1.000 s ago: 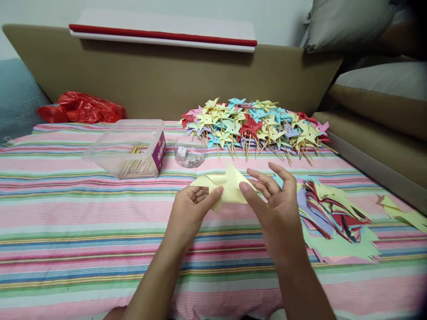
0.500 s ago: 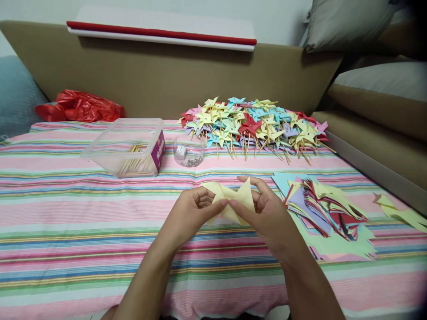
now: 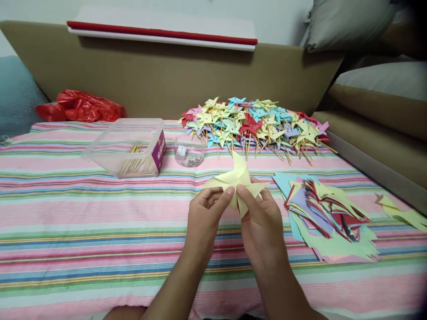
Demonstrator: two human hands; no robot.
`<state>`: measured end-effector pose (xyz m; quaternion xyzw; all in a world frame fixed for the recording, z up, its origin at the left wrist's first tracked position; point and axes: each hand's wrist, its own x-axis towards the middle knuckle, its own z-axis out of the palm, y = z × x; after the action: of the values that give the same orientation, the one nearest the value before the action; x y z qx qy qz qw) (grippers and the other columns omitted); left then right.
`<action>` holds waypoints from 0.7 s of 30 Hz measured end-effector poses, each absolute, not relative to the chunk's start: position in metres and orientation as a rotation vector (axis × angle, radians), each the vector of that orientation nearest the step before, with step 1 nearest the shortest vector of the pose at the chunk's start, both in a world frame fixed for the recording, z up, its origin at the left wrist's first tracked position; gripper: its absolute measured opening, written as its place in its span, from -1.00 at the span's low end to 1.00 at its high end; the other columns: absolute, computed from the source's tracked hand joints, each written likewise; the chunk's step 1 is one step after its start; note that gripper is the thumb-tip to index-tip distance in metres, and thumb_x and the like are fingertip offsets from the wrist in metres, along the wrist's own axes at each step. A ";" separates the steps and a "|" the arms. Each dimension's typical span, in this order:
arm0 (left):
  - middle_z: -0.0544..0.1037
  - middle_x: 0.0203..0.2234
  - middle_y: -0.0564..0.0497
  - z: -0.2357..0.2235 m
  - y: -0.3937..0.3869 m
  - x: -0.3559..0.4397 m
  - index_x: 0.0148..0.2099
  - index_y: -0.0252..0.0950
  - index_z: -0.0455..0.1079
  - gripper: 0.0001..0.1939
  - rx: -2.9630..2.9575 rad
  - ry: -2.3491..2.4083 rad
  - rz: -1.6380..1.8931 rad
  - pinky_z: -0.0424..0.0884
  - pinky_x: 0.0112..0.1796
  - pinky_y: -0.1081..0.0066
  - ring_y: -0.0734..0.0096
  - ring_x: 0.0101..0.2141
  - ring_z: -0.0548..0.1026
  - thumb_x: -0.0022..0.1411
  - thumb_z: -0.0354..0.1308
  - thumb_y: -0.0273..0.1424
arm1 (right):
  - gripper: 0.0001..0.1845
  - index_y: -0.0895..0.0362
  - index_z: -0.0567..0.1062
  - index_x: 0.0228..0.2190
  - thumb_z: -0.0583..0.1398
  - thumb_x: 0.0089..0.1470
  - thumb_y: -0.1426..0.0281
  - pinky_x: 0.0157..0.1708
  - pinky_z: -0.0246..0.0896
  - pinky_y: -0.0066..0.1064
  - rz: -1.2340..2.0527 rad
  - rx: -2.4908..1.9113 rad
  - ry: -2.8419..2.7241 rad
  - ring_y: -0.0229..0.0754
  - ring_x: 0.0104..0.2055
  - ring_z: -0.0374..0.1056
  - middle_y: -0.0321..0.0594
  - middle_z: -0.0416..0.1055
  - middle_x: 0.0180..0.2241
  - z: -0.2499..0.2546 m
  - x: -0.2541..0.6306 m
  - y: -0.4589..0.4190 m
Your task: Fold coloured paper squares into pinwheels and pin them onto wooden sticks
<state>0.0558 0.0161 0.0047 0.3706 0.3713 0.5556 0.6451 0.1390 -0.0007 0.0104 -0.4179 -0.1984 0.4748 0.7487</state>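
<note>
Between my two hands is a pale yellow paper pinwheel (image 3: 237, 174), its blades folded in toward the middle and one pointing away from me. My left hand (image 3: 209, 209) pinches it from the left, thumb near the centre. From the right, my right hand (image 3: 262, 212) grips it, with the thumb pressed beside the left thumb and the fingers behind the paper. No stick shows on this pinwheel. The thumbs cover part of its centre.
Behind lies a heap of finished pinwheels on sticks (image 3: 253, 126). A clear bin (image 3: 106, 151) holds wooden sticks; a round clear container (image 3: 188, 155) holds small metal pieces. Coloured paper sheets (image 3: 327, 213) are stacked right, beside a loose yellow piece (image 3: 403, 213). A red plastic bag (image 3: 88, 106) sits back left.
The yellow paper now shows several folded blades as a pinwheel, where before fewer points stood up. Both hands have drawn closer together, and their thumbs have shifted to its centre.
</note>
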 end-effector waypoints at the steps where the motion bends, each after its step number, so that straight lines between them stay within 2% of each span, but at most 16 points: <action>1: 0.65 -0.35 -0.04 0.005 0.016 0.057 -0.28 -0.34 0.56 -0.76 0.831 0.861 1.287 0.45 -0.21 0.44 0.38 -0.29 0.56 0.09 0.42 -0.28 | -0.43 0.09 0.40 -0.09 0.45 -0.13 0.28 -0.10 0.42 -0.23 1.043 -0.910 -0.423 -0.08 -0.13 0.53 -0.19 0.59 -0.18 0.010 0.137 0.000; 6: 0.62 -0.42 -0.02 0.006 0.017 0.056 -0.32 -0.36 0.54 -0.70 0.752 0.888 1.326 0.43 -0.27 0.43 0.38 -0.35 0.55 0.07 0.42 -0.20 | -0.34 0.07 0.34 -0.07 0.47 -0.20 0.29 -0.13 0.44 -0.18 1.077 -0.944 -0.384 -0.04 -0.17 0.54 -0.17 0.58 -0.18 0.008 0.129 0.001; 10: 0.62 -0.42 -0.01 0.007 0.022 0.050 -0.30 -0.36 0.53 -0.69 0.675 0.868 1.345 0.41 -0.27 0.44 0.40 -0.36 0.55 0.06 0.42 -0.21 | -0.38 0.01 0.26 0.02 0.38 -0.02 0.24 -0.18 0.45 -0.24 1.048 -0.991 -0.413 -0.11 -0.19 0.54 -0.27 0.57 -0.24 0.010 0.134 -0.001; 13: 0.60 -0.45 0.03 0.007 0.027 0.043 -0.31 -0.36 0.53 -0.69 0.601 0.872 1.367 0.39 -0.34 0.50 0.49 -0.43 0.51 0.02 0.45 -0.24 | -0.43 -0.07 0.22 0.08 0.29 0.08 0.32 -0.10 0.43 -0.20 0.954 -1.043 -0.574 -0.14 -0.16 0.54 -0.29 0.56 -0.18 0.011 0.145 -0.004; 15: 0.60 -0.44 0.04 0.006 0.030 0.039 -0.31 -0.36 0.53 -0.70 0.570 0.866 1.387 0.39 -0.37 0.52 0.51 -0.44 0.50 0.02 0.46 -0.24 | -0.49 -0.10 0.31 0.05 0.28 0.08 0.37 -0.02 0.40 -0.16 0.862 -1.105 -0.815 -0.12 -0.10 0.52 -0.24 0.54 -0.07 0.010 0.154 -0.006; 17: 0.61 -0.42 0.03 0.006 0.033 0.036 -0.30 -0.36 0.53 -0.69 0.554 0.869 1.403 0.39 -0.36 0.51 0.51 -0.42 0.51 0.02 0.46 -0.25 | -0.65 -0.08 0.48 -0.04 0.26 0.11 0.37 0.03 0.36 -0.12 0.774 -1.169 -1.086 -0.08 -0.03 0.48 -0.20 0.49 0.02 0.009 0.162 -0.008; 21: 0.56 -0.49 0.07 0.005 0.033 0.034 -0.37 -0.35 0.50 -0.70 0.563 0.862 1.403 0.37 -0.38 0.52 0.54 -0.46 0.48 0.00 0.47 -0.26 | -0.78 -0.07 0.64 -0.17 0.28 0.11 0.36 0.11 0.31 -0.07 0.674 -1.241 -1.371 -0.01 0.11 0.38 -0.19 0.46 0.02 0.008 0.168 -0.009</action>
<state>0.0344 0.0327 0.0052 0.2473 0.3784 0.6163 0.6448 0.1679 -0.0094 0.0076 -0.5249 -0.5802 0.2852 0.5537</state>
